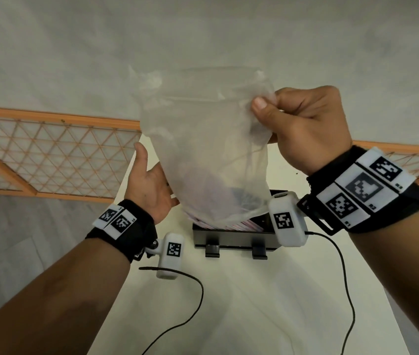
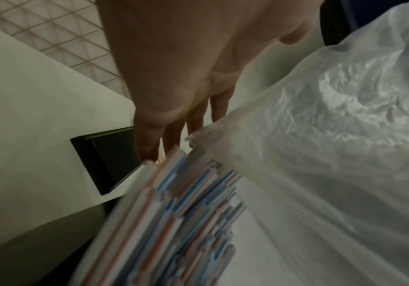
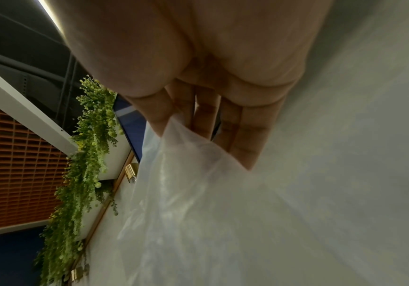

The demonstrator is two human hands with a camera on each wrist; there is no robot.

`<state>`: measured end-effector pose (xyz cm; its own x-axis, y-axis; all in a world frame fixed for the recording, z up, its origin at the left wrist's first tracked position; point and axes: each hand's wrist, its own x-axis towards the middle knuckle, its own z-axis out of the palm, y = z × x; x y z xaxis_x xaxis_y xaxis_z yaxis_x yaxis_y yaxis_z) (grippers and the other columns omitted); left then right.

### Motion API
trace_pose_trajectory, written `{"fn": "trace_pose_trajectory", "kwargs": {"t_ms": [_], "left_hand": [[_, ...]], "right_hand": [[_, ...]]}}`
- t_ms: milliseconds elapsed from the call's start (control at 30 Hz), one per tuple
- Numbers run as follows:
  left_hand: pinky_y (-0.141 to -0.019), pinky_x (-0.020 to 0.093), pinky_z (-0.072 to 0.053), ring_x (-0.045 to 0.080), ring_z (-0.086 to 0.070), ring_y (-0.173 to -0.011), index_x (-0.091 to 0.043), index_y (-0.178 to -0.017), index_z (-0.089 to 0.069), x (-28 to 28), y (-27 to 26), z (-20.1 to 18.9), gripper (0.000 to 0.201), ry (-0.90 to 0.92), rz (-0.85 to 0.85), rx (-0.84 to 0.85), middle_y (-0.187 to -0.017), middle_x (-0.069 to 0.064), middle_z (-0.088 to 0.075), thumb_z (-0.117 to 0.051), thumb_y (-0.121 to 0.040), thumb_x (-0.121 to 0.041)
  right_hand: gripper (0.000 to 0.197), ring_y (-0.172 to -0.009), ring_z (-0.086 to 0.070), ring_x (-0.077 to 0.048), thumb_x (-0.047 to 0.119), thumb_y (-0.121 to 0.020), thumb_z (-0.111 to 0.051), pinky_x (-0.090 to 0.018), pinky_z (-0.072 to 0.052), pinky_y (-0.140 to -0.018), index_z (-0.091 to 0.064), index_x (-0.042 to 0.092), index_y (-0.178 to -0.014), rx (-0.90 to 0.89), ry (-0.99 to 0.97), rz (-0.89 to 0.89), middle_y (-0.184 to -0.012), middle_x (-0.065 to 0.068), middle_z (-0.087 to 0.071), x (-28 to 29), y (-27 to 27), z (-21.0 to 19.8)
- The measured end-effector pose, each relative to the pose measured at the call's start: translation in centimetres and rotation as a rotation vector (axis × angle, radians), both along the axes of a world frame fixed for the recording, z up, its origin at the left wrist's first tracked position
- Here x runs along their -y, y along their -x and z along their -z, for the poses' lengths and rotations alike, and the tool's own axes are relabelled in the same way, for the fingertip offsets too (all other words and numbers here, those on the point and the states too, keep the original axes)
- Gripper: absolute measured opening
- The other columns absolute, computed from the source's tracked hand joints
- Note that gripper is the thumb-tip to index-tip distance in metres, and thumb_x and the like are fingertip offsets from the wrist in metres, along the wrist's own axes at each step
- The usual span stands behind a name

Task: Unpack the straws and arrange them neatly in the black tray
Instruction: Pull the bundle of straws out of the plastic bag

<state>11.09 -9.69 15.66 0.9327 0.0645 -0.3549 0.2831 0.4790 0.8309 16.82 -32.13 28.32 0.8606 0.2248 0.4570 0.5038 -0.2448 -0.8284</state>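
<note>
My right hand pinches the upper corner of a translucent plastic bag and holds it up, its lower end hanging over the black tray. My left hand lies open against the bag's left side, thumb up, with its fingers hidden behind the plastic. Striped paper-wrapped straws show in the tray under the bag. In the left wrist view the straws slide out of the bag beside the tray, with the straight fingers near their ends. In the right wrist view the fingers grip the bag.
The tray stands on a white table whose left edge runs close by. Two black cables trail from the wrist cameras across the table. An orange lattice fence lies beyond the table. A green hanging plant is off to the side.
</note>
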Motion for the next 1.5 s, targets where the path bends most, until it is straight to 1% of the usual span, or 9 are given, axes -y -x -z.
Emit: {"fn": "trace_pose_trajectory", "kwargs": {"t_ms": [233,500,633,767,967,1067,1233,1400,1500], "left_hand": [[-0.101,0.039,-0.048,0.013,-0.068,-0.117,-0.027,-0.137,-0.06,0.1,-0.3,-1.7,0.079,-0.162,-0.056,0.167,-0.132,-0.004,-0.07,-0.01,-0.098,-0.073],[-0.071,0.017,-0.055,0.0,-0.072,-0.086,-0.025,-0.113,-0.071,0.7,-0.7,-4.9,0.038,-0.82,-0.197,0.458,-0.096,-0.017,-0.076,-0.088,-0.079,-0.027],[-0.043,0.023,-0.049,0.013,-0.064,-0.049,-0.016,-0.086,-0.074,2.3,-0.5,-7.0,0.012,-0.619,-0.211,0.453,-0.068,-0.01,-0.072,-0.069,-0.097,-0.015],[-0.068,0.037,-0.063,0.026,-0.076,-0.082,-0.007,-0.098,-0.071,3.3,0.1,-7.9,0.017,-0.432,-0.019,0.432,-0.092,0.005,-0.076,-0.056,-0.104,-0.014],[-0.089,0.044,-0.057,0.031,-0.07,-0.103,0.003,-0.117,-0.061,5.0,1.2,-8.8,0.035,-0.024,0.254,0.506,-0.105,0.013,-0.074,-0.054,-0.096,-0.025],[-0.09,0.049,-0.054,0.033,-0.067,-0.098,0.008,-0.118,-0.059,5.0,1.8,-8.7,0.056,-0.317,0.185,0.625,-0.111,0.017,-0.066,-0.079,-0.077,-0.024],[-0.094,0.029,-0.056,0.017,-0.058,-0.126,-0.036,-0.153,-0.026,4.6,2.6,-9.1,0.117,-1.052,0.018,0.797,-0.151,-0.003,-0.036,-0.095,-0.058,-0.041],[-0.078,0.044,-0.063,0.016,-0.074,-0.097,-0.016,-0.12,-0.07,3.9,2.5,-8.1,0.052,-0.932,0.025,0.699,-0.106,0.002,-0.077,-0.092,-0.073,-0.014],[-0.075,0.041,-0.062,0.018,-0.074,-0.085,-0.01,-0.1,-0.077,1.7,2.7,-7.8,0.023,-0.921,-0.243,0.638,-0.093,0.004,-0.078,-0.077,-0.078,-0.007]], "right_hand": [[0.02,-0.06,-0.066,-0.039,0.024,-0.091,-0.069,-0.054,-0.053,-0.054,-0.076,0.027,-0.073,0.121,-0.065,0.043,-0.068,-0.017,-0.07,0.6,0.3,-2.1],[0.019,-0.065,-0.07,-0.027,0.024,-0.096,-0.064,-0.051,-0.056,-0.059,-0.076,0.017,-0.083,0.186,-0.12,0.005,-0.068,0.004,-0.072,0.6,0.7,-2.8],[0.049,-0.098,-0.064,-0.018,0.029,-0.088,-0.069,-0.032,-0.058,-0.066,-0.056,0.012,-0.132,0.202,0.094,0.204,-0.121,-0.002,-0.061,0.6,0.0,-1.8],[0.103,-0.126,-0.034,-0.009,0.02,-0.075,-0.076,-0.002,-0.038,-0.087,-0.014,0.01,-0.157,0.324,0.309,0.202,-0.148,-0.011,-0.026,1.3,0.6,-0.7],[0.089,-0.126,-0.048,-0.004,0.035,-0.069,-0.079,-0.015,-0.039,-0.104,-0.041,0.015,-0.147,0.064,0.482,-0.223,-0.14,-0.003,-0.054,0.3,2.4,1.2],[0.011,-0.07,-0.063,-0.007,0.021,-0.081,-0.074,-0.029,-0.05,-0.063,-0.07,0.015,-0.089,0.049,0.397,0.007,-0.077,0.005,-0.07,0.5,1.5,1.9],[0.029,-0.062,-0.064,-0.012,0.038,-0.09,-0.067,-0.023,-0.048,-0.058,-0.072,0.012,-0.078,-0.072,0.323,0.05,-0.07,-0.004,-0.071,0.3,2.2,1.8],[0.019,-0.088,-0.072,-0.021,0.021,-0.088,-0.064,-0.038,-0.057,-0.083,-0.072,0.009,-0.102,-0.328,0.016,-0.52,-0.096,-0.005,-0.076,-1.1,4.0,1.9],[0.028,-0.078,-0.071,-0.023,0.024,-0.078,-0.076,-0.035,-0.056,-0.074,-0.07,0.022,-0.105,-0.287,0.091,-0.38,-0.106,0.004,-0.072,-0.3,3.4,1.8]]}}
